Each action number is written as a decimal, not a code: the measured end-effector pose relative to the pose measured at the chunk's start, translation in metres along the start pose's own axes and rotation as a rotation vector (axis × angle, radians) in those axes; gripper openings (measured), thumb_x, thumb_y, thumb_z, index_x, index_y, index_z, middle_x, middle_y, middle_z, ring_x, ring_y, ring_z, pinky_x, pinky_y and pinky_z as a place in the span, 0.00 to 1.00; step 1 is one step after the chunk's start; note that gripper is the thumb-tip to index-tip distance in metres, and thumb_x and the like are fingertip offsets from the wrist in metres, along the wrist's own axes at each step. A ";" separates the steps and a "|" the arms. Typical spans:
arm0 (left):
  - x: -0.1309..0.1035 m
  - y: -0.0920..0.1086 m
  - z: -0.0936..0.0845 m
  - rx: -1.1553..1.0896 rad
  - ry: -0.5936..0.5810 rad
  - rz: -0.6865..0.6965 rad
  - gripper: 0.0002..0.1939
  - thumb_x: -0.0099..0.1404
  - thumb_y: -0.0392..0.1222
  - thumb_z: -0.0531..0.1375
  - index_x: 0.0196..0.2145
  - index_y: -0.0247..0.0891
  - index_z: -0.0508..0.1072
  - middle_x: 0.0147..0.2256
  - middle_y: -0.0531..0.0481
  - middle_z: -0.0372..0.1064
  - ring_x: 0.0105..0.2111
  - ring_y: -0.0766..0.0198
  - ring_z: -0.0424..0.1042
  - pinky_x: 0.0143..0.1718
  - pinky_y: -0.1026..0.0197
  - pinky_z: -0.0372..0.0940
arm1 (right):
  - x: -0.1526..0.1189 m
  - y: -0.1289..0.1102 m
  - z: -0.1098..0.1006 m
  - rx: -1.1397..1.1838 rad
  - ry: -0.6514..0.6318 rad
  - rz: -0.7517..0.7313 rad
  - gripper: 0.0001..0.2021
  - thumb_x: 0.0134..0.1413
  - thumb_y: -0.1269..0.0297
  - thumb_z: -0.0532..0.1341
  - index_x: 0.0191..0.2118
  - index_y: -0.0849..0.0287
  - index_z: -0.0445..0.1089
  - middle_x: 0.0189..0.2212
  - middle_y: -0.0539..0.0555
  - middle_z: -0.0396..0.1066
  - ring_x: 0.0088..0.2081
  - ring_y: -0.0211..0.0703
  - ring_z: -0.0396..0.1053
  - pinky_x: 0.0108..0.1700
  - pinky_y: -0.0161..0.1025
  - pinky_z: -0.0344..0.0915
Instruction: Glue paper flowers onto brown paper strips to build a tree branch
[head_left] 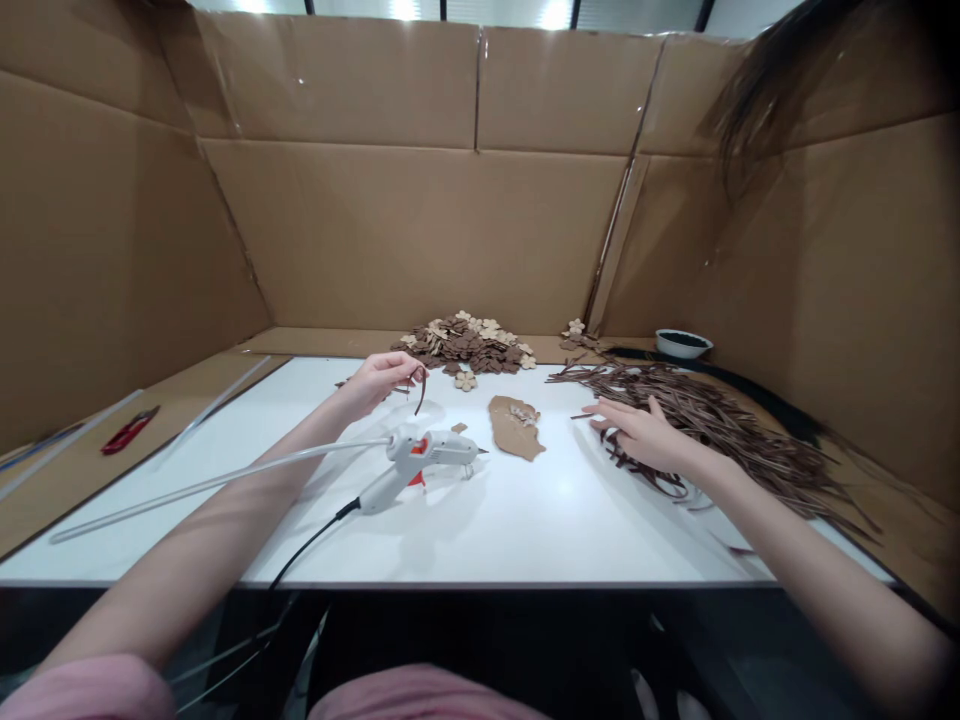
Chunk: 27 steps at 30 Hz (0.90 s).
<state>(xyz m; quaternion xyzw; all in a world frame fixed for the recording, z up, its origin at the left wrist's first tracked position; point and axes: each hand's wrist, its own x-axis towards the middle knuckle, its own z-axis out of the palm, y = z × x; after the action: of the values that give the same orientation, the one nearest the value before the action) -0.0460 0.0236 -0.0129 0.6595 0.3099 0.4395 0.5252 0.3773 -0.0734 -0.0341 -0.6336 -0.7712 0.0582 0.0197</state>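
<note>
My left hand [381,383] is closed in a pinch on a thin brown strip [421,390], whose end curls down below the fingertips. Beneath it, a white hot glue gun [431,455] stands on the white board, its nozzle pointing right and a long clear glue stick [225,487] running out of its back. My right hand [637,432] is low over loose brown strips with its fingers stretched and thumb apart. A short strip [580,416] lies by its fingertips. Between the hands is a torn piece of cardboard [514,430] with whitish glue residue on it.
Brown and cream flower cutouts [469,345] are heaped at the back. A large pile of brown strips [705,420] covers the right side, before a white bowl [682,344] with dark contents. A red cutter [130,430] lies far left. Cardboard walls [420,230] enclose the white board [525,540].
</note>
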 end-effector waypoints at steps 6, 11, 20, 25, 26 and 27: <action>0.004 -0.008 -0.006 0.021 -0.026 0.019 0.14 0.58 0.51 0.66 0.31 0.35 0.77 0.36 0.43 0.73 0.37 0.60 0.70 0.37 0.60 0.63 | -0.006 -0.020 -0.003 -0.038 -0.033 -0.070 0.34 0.50 0.76 0.46 0.64 0.51 0.57 0.65 0.57 0.57 0.70 0.52 0.41 0.63 0.73 0.22; 0.004 -0.008 -0.007 0.011 -0.030 0.016 0.14 0.57 0.51 0.67 0.31 0.35 0.78 0.36 0.43 0.73 0.38 0.59 0.71 0.38 0.59 0.63 | -0.015 -0.025 -0.003 -0.107 -0.002 -0.112 0.33 0.50 0.76 0.46 0.63 0.52 0.59 0.64 0.58 0.60 0.69 0.55 0.46 0.61 0.76 0.20; 0.005 -0.010 -0.007 0.019 -0.040 0.018 0.14 0.58 0.50 0.66 0.32 0.35 0.77 0.36 0.43 0.74 0.37 0.59 0.71 0.39 0.59 0.64 | -0.034 -0.016 0.002 -0.145 -0.008 -0.107 0.32 0.52 0.76 0.45 0.63 0.52 0.61 0.64 0.58 0.60 0.68 0.54 0.48 0.62 0.75 0.21; 0.006 -0.014 -0.011 0.016 -0.056 0.020 0.13 0.60 0.50 0.65 0.32 0.35 0.77 0.37 0.44 0.73 0.38 0.60 0.71 0.39 0.60 0.64 | -0.039 -0.027 -0.001 -0.124 -0.012 -0.097 0.31 0.53 0.75 0.46 0.63 0.54 0.61 0.65 0.59 0.57 0.67 0.55 0.51 0.64 0.72 0.26; 0.006 -0.014 -0.011 0.018 -0.058 0.025 0.13 0.60 0.50 0.65 0.32 0.35 0.77 0.37 0.44 0.73 0.38 0.60 0.71 0.39 0.60 0.64 | -0.040 -0.030 -0.001 -0.122 -0.009 -0.098 0.31 0.54 0.74 0.46 0.64 0.55 0.60 0.65 0.60 0.57 0.67 0.55 0.53 0.64 0.72 0.26; 0.006 -0.014 -0.011 0.020 -0.058 0.027 0.13 0.60 0.50 0.65 0.32 0.35 0.77 0.37 0.44 0.73 0.38 0.60 0.71 0.39 0.60 0.64 | -0.042 -0.033 -0.002 -0.121 -0.006 -0.104 0.30 0.54 0.74 0.46 0.64 0.55 0.60 0.65 0.61 0.57 0.66 0.56 0.54 0.65 0.72 0.26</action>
<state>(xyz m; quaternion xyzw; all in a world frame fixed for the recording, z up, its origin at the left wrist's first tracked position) -0.0526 0.0369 -0.0243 0.6813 0.2898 0.4244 0.5213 0.3540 -0.1208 -0.0265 -0.5925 -0.8052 0.0123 -0.0182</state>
